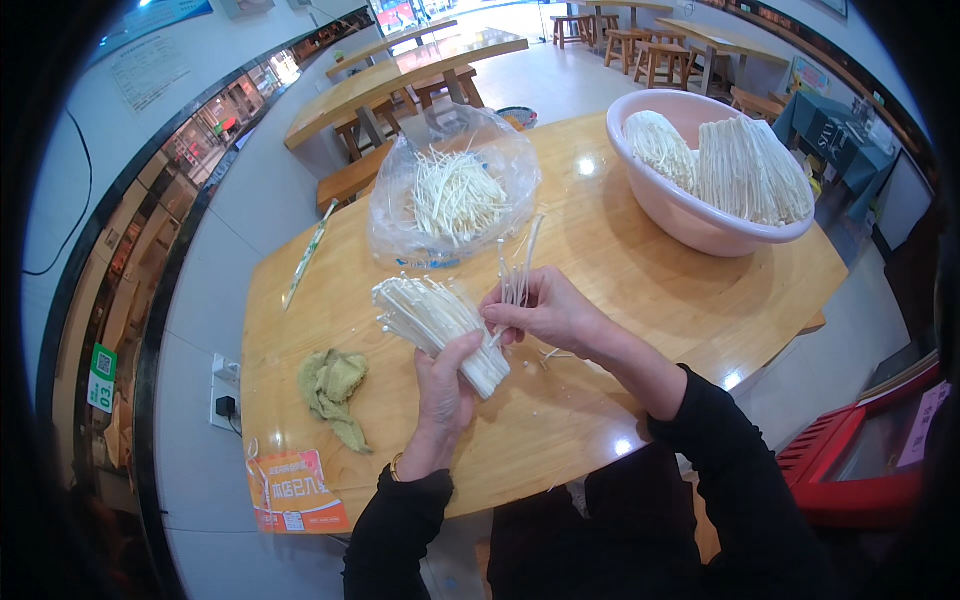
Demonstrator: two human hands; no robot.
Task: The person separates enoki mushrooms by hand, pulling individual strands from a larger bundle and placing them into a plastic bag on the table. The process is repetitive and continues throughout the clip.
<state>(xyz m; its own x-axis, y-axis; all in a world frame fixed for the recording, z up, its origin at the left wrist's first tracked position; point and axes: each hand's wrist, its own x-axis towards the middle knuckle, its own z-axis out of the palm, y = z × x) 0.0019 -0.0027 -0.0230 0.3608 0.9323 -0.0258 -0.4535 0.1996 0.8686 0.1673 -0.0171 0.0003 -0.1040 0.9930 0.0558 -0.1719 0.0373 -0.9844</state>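
My left hand (446, 382) grips a thick bundle of enoki mushrooms (431, 311), its small caps pointing up and to the left. Pinched between the thumb and fingers of my right hand (547, 311) are a few loose enoki strands (516, 277), right beside the bundle. Beyond my hands lies an open clear plastic bag (382, 225) with a heap of loose enoki (457, 195) on it. A pink plastic basin (697, 225) at the far right holds large enoki clusters (750, 169).
A crumpled olive-green cloth (334, 382) lies left on the wooden table (585, 427). Behind it is a wrapped stick-like item (309, 255); an orange printed sheet (300, 491) covers the near left corner. Enoki scraps (553, 356) lie by my right wrist. A red-framed appliance (855, 457) stands at right.
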